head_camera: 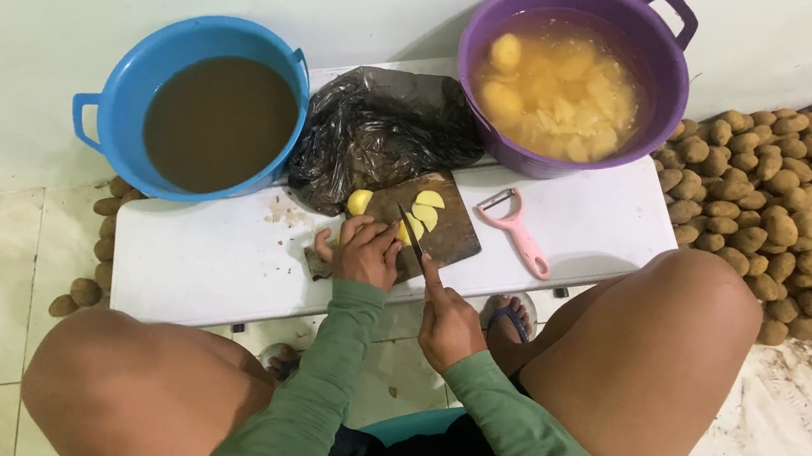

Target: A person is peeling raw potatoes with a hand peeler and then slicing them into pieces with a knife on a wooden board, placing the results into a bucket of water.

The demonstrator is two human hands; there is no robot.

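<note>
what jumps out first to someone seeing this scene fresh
The purple tub of peeled potatoes in cloudy water at the table's far right, and the heap of unpeeled potatoes on the floor beside it. At centre, the right hand works a knife on a cutting board while the left hand steadies a potato.

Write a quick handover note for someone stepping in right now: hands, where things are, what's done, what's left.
Right hand holds the knife, blade on the cutting board.
Left hand steadies a peeled potato there.
Cut slices lie on the board; a peeled piece sits at its edge.
Done: many cut pieces soak in the purple basin.
Left: large unpeeled potato pile on the floor. Pink peeler lies beside the board.
</note>
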